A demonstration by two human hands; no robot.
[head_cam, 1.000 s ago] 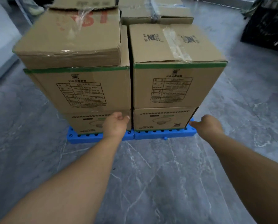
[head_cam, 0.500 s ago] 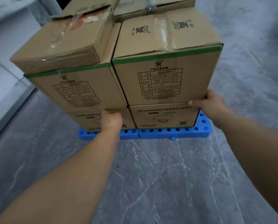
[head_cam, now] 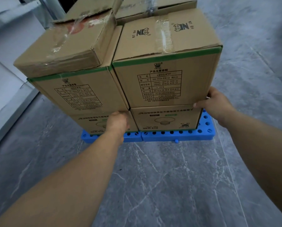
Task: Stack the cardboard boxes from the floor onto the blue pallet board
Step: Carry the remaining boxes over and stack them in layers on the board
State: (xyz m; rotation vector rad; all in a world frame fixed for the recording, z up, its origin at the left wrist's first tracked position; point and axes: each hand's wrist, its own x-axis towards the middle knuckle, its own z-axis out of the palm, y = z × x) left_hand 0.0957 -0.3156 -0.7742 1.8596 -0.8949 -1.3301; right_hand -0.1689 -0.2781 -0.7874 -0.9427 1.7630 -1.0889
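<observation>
Right hand (head_cam: 219, 104) now higher, grip under upper right box (head_cam: 166, 76) corner.

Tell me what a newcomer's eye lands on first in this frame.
The stack of cardboard boxes fills the middle, standing on a blue pallet board on the grey marble-look floor. Both hands reach in: the left hand at the lower-left box front, the right hand gripping the upper right box's bottom corner.

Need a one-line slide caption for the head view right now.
Both hands, left hand and right hand, grip the upper right box in the stack on the blue pallet board.
</observation>
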